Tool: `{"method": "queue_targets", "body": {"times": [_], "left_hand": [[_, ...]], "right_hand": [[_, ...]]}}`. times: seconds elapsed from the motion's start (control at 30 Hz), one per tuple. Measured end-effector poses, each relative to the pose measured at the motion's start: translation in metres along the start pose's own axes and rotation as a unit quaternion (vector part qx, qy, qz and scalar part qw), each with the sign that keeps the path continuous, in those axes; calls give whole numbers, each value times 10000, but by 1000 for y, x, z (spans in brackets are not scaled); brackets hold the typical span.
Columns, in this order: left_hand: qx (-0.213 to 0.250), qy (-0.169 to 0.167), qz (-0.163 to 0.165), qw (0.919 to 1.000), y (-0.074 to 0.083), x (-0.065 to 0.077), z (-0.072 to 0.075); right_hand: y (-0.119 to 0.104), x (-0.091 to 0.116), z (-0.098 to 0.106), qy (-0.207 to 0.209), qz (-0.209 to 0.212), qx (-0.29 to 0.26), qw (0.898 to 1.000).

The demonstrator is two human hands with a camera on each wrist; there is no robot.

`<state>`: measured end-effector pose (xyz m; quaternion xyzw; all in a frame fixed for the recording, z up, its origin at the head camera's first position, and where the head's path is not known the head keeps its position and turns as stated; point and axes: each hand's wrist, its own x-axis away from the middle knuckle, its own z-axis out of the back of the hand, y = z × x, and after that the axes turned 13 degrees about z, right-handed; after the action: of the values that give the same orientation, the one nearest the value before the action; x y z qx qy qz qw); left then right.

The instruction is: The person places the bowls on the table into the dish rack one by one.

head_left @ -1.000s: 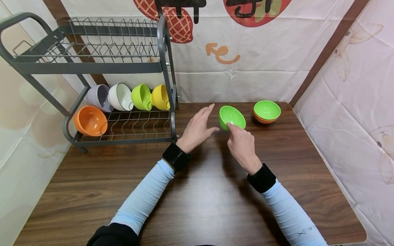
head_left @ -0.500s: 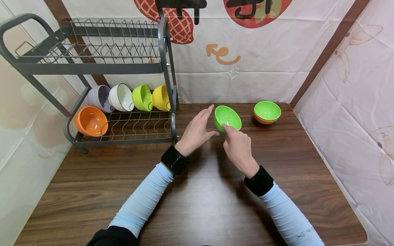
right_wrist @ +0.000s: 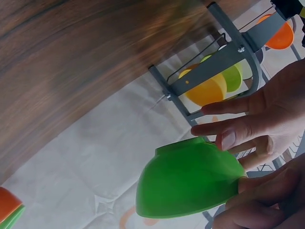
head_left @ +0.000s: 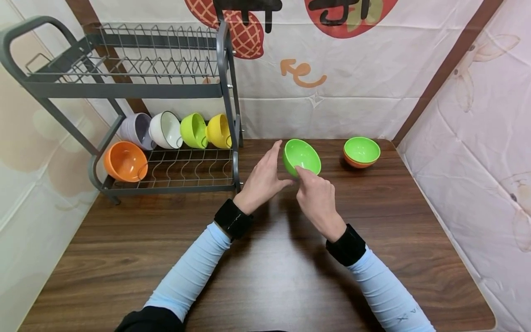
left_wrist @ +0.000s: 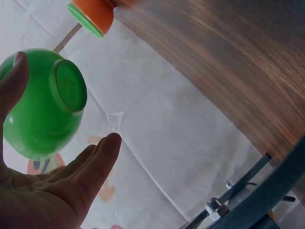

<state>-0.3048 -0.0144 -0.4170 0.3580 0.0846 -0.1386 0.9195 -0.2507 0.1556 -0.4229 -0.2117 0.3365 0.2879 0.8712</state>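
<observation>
A bright green bowl (head_left: 304, 156) is held tilted, its inside facing the head camera. My right hand (head_left: 317, 196) pinches its near rim between thumb and curled index finger, as the right wrist view also shows at the bowl's end (right_wrist: 190, 183). Just left of the bowl is my left hand (head_left: 262, 180), fingers extended and thumb apart. In the left wrist view the thumb overlaps the bowl's side (left_wrist: 45, 112), while the foot ring faces that camera. The other fingers of my left hand (left_wrist: 62, 193) reach out below the bowl.
A grey two-tier dish rack (head_left: 124, 90) stands at left. On its lower tier are orange (head_left: 126, 161), lavender (head_left: 137, 130), white (head_left: 166, 130), lime (head_left: 193, 131) and yellow (head_left: 218, 131) bowls. At back right a green bowl (head_left: 362, 150) sits in an orange one (head_left: 357, 163) on the wooden table (head_left: 265, 276).
My right hand has carried the green bowl leftward, closer to my left hand. My left hand has shifted slightly left, its fingers still extended. The stacked bowls stay put.
</observation>
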Motion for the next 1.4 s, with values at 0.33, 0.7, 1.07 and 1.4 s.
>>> {"method": "queue_targets", "body": {"times": [0.33,0.7,1.07,1.4], "left_hand": [[88,427,-188,9989,1,6,2],[334,921,-407,9944,0,8,2],[340,1296,-649,9889,-5,12,12],[96,1613,-926,9825,-12,21,38]], "right_hand": [[-15,-6,-2,75,227,-166,9996],[-26,-12,-6,311,330,-357,9983],[-34,-14,-12,498,335,-644,9961],[-47,-21,-24,674,518,-869,9926]]}}
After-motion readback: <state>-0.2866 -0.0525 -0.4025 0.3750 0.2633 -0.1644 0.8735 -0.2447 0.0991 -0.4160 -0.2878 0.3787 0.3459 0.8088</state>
